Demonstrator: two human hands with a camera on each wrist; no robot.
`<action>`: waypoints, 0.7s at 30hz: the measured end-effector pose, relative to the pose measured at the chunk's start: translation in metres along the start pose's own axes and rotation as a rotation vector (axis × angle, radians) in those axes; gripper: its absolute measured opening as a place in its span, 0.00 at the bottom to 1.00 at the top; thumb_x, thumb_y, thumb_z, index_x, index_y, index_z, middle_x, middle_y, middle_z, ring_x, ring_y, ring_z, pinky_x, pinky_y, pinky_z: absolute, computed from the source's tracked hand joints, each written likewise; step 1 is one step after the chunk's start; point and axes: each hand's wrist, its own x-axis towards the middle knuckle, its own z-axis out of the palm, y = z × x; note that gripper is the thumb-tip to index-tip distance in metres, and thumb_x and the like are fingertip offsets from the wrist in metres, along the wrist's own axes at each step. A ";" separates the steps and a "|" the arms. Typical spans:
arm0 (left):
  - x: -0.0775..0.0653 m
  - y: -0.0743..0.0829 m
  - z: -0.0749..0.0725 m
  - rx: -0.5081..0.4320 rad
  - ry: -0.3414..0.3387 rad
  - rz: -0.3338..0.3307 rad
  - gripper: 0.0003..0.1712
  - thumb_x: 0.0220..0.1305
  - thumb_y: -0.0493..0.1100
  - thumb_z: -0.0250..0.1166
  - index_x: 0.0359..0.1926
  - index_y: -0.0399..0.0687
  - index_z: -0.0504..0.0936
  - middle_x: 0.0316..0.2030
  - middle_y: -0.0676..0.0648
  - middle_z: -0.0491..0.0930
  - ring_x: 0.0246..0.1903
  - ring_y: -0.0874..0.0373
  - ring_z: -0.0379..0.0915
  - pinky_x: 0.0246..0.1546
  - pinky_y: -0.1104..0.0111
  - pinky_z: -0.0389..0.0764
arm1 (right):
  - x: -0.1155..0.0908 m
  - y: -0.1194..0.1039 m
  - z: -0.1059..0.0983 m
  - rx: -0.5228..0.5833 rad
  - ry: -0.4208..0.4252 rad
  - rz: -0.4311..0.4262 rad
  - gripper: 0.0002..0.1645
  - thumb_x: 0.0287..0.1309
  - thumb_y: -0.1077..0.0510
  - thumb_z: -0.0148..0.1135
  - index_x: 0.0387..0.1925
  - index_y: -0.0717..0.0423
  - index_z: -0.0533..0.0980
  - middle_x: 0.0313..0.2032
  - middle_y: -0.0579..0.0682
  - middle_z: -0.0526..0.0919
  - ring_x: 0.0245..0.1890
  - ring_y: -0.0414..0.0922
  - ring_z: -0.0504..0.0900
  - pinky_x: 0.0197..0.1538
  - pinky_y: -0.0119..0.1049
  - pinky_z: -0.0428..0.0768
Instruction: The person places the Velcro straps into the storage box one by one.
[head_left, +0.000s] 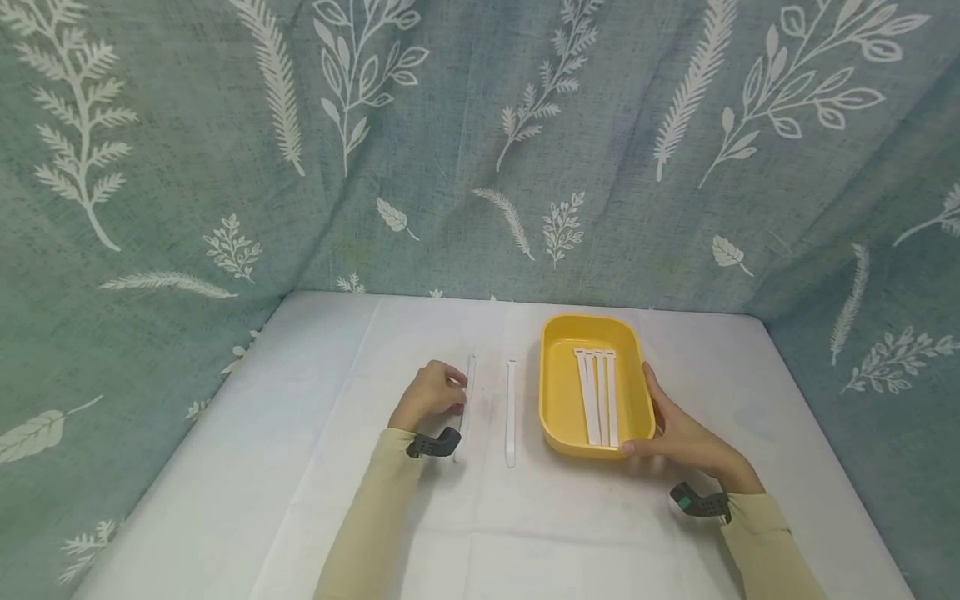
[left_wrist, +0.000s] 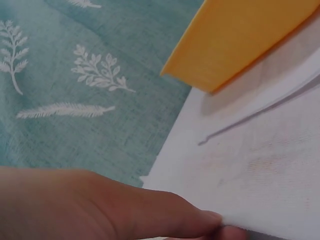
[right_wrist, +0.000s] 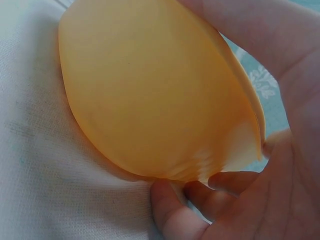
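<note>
My left hand [head_left: 432, 392] pinches a thin white cable strap [head_left: 463, 433] between thumb and fingers, left of the tray. In the left wrist view the thumb [left_wrist: 170, 212] presses against a fingertip, and little of the strap shows there. A second white strap [head_left: 511, 412], with a slotted head at its far end, lies flat between that hand and the yellow tray [head_left: 551, 417]. Several more white straps [head_left: 592, 396] lie side by side in the tray. My right hand [head_left: 682, 429] grips the tray's near right corner, thumb at the rim and fingers along the outer wall [right_wrist: 140, 90].
A white cloth [head_left: 315, 517] covers the table. Behind and at both sides hangs a blue-green leaf-patterned curtain [head_left: 450, 125]. Each wrist wears a dark camera mount, one on the left [head_left: 435, 443] and one on the right [head_left: 699, 502].
</note>
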 end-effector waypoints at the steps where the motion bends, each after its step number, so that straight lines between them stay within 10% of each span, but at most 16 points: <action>1: 0.000 0.000 0.000 -0.007 -0.002 0.001 0.21 0.56 0.35 0.70 0.53 0.39 0.86 0.28 0.47 0.89 0.27 0.56 0.84 0.36 0.65 0.82 | 0.000 0.000 0.000 -0.003 0.002 0.003 0.84 0.52 0.52 0.79 0.80 0.39 0.19 0.83 0.55 0.23 0.82 0.69 0.34 0.76 0.74 0.46; 21: 0.002 0.000 -0.008 -0.259 -0.038 0.047 0.22 0.62 0.36 0.69 0.57 0.37 0.84 0.34 0.42 0.90 0.29 0.57 0.86 0.36 0.68 0.86 | 0.001 0.000 -0.001 0.001 -0.001 -0.009 0.83 0.53 0.53 0.79 0.80 0.40 0.19 0.83 0.53 0.23 0.82 0.69 0.35 0.77 0.73 0.46</action>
